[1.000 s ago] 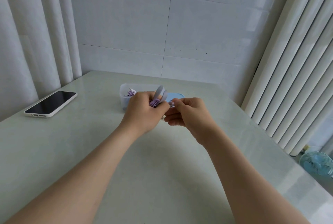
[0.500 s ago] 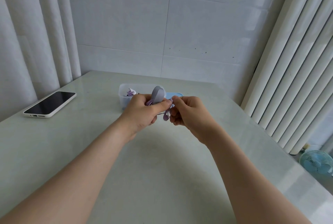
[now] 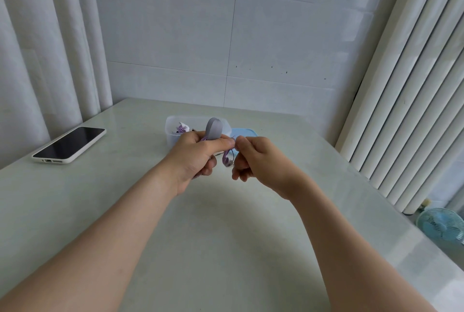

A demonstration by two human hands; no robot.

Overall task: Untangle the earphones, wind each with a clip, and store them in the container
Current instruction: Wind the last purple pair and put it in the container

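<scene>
Bare left hand [image 3: 194, 155], bare right hand [image 3: 261, 161]

I see a grey oval clip [image 3: 214, 128] standing upright out of the left grip [image 3: 195, 158]. The purple earphones [image 3: 228, 161] are bunched under it, their buds dangling between that grip and the right grip [image 3: 256, 158], which pinches the cord. Behind them on the table [image 3: 226, 236], the clear plastic container [image 3: 170, 138] sits open with another purple set [image 3: 181, 127] inside, and its blue lid [image 3: 247, 133] lies flat just beside it.
</scene>
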